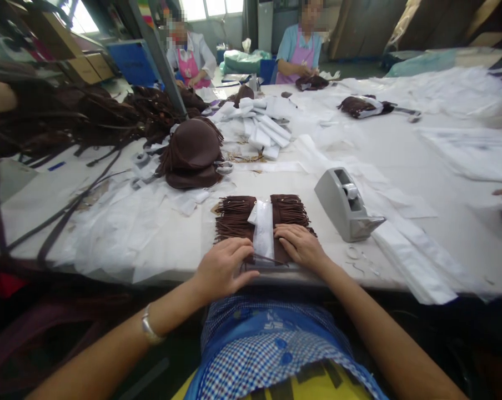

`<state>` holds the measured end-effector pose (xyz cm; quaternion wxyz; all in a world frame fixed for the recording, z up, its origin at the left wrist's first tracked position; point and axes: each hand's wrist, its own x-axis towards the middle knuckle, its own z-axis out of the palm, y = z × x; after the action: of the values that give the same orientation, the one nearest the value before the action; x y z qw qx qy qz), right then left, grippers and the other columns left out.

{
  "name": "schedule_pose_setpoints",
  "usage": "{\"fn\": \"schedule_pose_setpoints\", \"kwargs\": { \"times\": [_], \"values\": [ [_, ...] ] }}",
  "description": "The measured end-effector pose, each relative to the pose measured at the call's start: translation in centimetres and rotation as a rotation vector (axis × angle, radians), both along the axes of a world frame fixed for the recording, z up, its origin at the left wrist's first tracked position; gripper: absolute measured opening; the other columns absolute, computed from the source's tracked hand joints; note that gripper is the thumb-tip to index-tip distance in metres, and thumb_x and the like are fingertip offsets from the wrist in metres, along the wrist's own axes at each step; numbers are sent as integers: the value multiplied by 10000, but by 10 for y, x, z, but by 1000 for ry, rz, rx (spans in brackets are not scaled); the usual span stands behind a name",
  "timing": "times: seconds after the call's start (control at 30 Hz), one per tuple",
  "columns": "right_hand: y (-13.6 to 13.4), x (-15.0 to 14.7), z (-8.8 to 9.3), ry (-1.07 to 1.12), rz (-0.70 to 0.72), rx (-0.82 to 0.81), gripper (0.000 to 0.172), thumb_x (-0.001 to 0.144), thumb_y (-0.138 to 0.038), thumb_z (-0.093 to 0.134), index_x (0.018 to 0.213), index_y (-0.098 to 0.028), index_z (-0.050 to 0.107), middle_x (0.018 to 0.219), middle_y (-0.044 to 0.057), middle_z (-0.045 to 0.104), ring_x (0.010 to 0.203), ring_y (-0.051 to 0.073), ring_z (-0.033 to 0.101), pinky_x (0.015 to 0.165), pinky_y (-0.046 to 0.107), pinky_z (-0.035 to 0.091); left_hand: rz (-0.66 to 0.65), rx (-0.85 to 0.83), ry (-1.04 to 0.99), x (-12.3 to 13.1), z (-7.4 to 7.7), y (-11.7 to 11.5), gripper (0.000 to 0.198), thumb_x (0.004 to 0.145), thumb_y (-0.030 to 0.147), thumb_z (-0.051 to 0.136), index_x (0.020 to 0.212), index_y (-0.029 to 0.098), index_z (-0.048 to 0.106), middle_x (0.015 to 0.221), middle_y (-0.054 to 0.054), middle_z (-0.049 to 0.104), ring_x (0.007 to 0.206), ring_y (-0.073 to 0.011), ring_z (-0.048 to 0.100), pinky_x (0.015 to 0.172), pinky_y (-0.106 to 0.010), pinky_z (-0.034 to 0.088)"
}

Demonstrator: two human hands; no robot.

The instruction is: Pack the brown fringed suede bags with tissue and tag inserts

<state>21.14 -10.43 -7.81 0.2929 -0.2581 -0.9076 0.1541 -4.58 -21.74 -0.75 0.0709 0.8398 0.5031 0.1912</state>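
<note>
A dark brown fringed leather bag (288,208) lies at the table's front edge, with a white paper band (264,228) round its middle. What looks like clear plastic shows along the near edge. My left hand (226,265) rests on the bag's near left corner, fingers stretched and thumb apart. On the near right part, my right hand (303,247) lies with its fingers extended over the leather, close to the band. A thin dark strap (270,259) runs between the hands.
Right of the bag stands a grey tape dispenser (345,208), beside long white paper strips (413,255). Another brown bag (192,150) sits behind, near folded white papers (267,130). Dark bags (109,114) pile up at left by a metal post (163,61). Two co-workers (303,53) work across the table.
</note>
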Motion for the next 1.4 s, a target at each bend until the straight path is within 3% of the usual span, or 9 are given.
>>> {"fn": "schedule_pose_setpoints", "kwargs": {
  "times": [0.13, 0.3, 0.5, 0.67, 0.83, 1.0, 1.13, 1.2, 1.4],
  "values": [
    [0, 0, 0, -4, 1, 7, 226, 1014, -242, 439, 1133, -219, 629, 1201, 68, 697, 1222, 209, 587, 1036, 405, 433, -41, 41, 84, 17, -20, 3, 323, 921, 302, 596, 1233, 221, 593, 1220, -98, 641, 1058, -244, 596, 917, -394, 513],
    [0, 1, 0, 7, -2, 6, 226, 1013, -253, 444, 1128, -226, 637, 1202, 64, 699, 1221, 206, 593, 1042, 403, 434, -275, 27, 171, -31, -28, 10, 227, 966, 151, 452, 1027, 210, 663, 1171, -67, 644, 1030, -172, 603, 873, -268, 519],
    [0, 0, 2, 31, 10, -11, 234, 1009, -248, 448, 1131, -235, 646, 1190, 63, 705, 1223, 213, 596, 1041, 419, 451, 33, -63, 443, -111, -9, 9, 292, 858, 46, 437, 882, 190, 690, 1157, -102, 681, 1028, -230, 651, 840, -355, 562],
    [-3, 10, 13, 61, 18, -41, 214, 998, -244, 489, 1118, -246, 665, 1201, 57, 703, 1199, 202, 611, 1026, 400, 492, 180, 32, 169, -64, -2, 1, 278, 913, 145, 464, 1062, 223, 685, 1211, -76, 695, 1087, -218, 665, 947, -370, 550],
    [-3, 58, 18, -129, -164, 53, 145, 967, -261, 563, 1047, -221, 676, 1165, 78, 708, 1142, 237, 632, 1003, 438, 504, 12, 92, 110, -9, -37, -7, 445, 985, 282, 447, 1422, 207, 486, 1467, -124, 526, 1371, -288, 477, 1116, -518, 415],
    [-7, 55, 28, -136, -434, 96, 159, 968, -236, 540, 1026, -228, 689, 1226, 93, 681, 1102, 255, 645, 974, 454, 510, 175, 135, 70, -20, -57, 1, 544, 999, 313, 429, 1528, 248, 323, 1534, -122, 441, 1435, -298, 384, 1136, -555, 388],
    [6, 21, 31, -125, -93, 96, 199, 974, -283, 555, 1145, -255, 653, 1258, 56, 667, 1199, 200, 594, 1076, 401, 447, 132, 143, 97, -22, -53, 15, 570, 988, 382, 452, 1531, 276, 314, 1538, -103, 440, 1427, -310, 396, 1116, -556, 417],
    [17, 27, 28, -194, -54, 100, 167, 975, -302, 559, 1084, -237, 667, 1179, 56, 693, 1162, 207, 609, 1060, 415, 452, 80, 123, 150, -36, -56, 16, 533, 984, 400, 452, 1497, 277, 379, 1488, -94, 507, 1363, -296, 488, 1074, -512, 479],
    [6, 72, 30, -171, -373, 47, 146, 965, -192, 540, 1012, -214, 676, 1164, 93, 688, 1060, 234, 644, 928, 416, 531, 266, 210, 150, -91, -51, -4, 395, 968, 336, 418, 1336, 285, 553, 1299, -114, 644, 1174, -329, 634, 1013, -543, 518]
  ]
}}
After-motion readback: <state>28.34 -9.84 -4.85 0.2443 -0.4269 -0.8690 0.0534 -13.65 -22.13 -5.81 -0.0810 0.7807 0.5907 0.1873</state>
